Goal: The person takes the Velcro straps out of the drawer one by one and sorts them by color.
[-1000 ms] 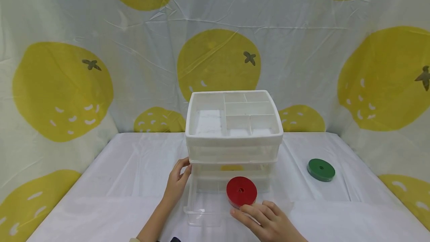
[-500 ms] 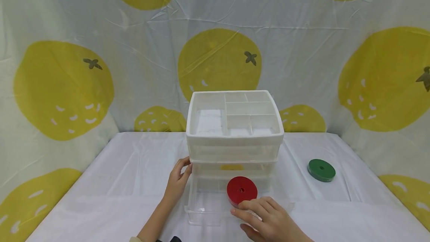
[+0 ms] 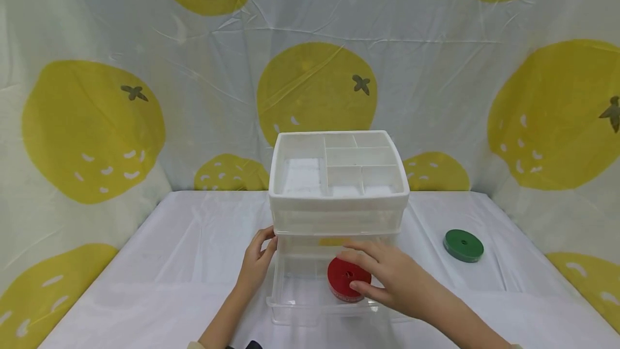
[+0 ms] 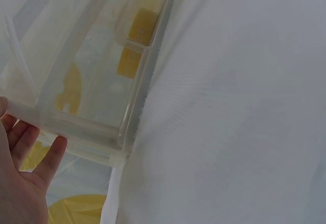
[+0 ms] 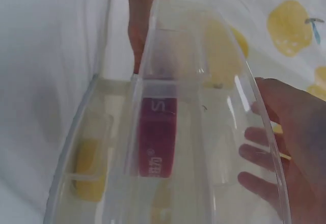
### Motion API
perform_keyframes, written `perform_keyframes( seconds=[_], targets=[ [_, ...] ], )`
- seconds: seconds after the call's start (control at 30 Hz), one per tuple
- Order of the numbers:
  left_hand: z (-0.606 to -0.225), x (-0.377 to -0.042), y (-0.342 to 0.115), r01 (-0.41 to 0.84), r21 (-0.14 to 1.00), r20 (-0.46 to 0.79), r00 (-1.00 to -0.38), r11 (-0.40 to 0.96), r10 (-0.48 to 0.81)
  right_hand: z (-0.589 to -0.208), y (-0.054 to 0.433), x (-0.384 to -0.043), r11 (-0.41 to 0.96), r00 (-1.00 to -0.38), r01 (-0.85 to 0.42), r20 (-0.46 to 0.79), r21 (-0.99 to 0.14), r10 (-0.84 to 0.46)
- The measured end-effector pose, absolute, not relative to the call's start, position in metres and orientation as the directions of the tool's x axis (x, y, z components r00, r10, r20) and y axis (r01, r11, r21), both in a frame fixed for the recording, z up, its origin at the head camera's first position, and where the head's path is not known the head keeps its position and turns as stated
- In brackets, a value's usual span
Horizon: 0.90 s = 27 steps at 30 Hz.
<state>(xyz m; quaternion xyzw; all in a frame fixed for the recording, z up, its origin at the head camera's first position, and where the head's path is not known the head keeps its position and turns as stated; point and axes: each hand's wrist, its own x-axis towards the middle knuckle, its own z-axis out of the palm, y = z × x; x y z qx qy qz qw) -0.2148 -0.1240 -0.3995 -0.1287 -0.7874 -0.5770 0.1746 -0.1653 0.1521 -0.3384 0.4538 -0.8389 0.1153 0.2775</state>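
Red roll (image 3: 342, 281), clear drawer (image 3: 298, 288)
Label (image 5: 155, 163) seems to read "胜为®"; my right grip (image 3: 394, 273) spreads over the roll, left grip (image 3: 256, 256) loose against the drawer unit (image 3: 336, 220).

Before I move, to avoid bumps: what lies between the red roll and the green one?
The head view shows the right hand, hiding part of the drawer, then white cloth.

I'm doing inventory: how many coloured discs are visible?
3: red disc in the open drawer, green disc on the table, and apparently a yellow disc, partly hidden, inside the cabinet.
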Motion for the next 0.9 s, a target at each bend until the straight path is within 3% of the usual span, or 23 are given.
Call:
perform_keyframes(
  seconds=[0.23,0.53,0.9],
  targets=[
    [-0.399,-0.215,-0.124,0.399,0.866,0.419,-0.908,0.3,-0.002,-0.335,0.151,-0.181,0.606,-0.586,-0.793,0.34,-0.056,-0.735],
    [-0.401,-0.216,-0.124,0.409,0.862,0.428,-0.904,0.3,0.002,-0.342,0.145,-0.189,0.667,-0.693,-0.715,0.085,-0.21,-0.716],
    [-0.401,-0.216,-0.124,0.414,0.861,0.434,-0.901,0.295,-0.004,-0.343,0.143,-0.19,0.676,-0.695,-0.696,-0.013,-0.243,-0.719]
  ],
)
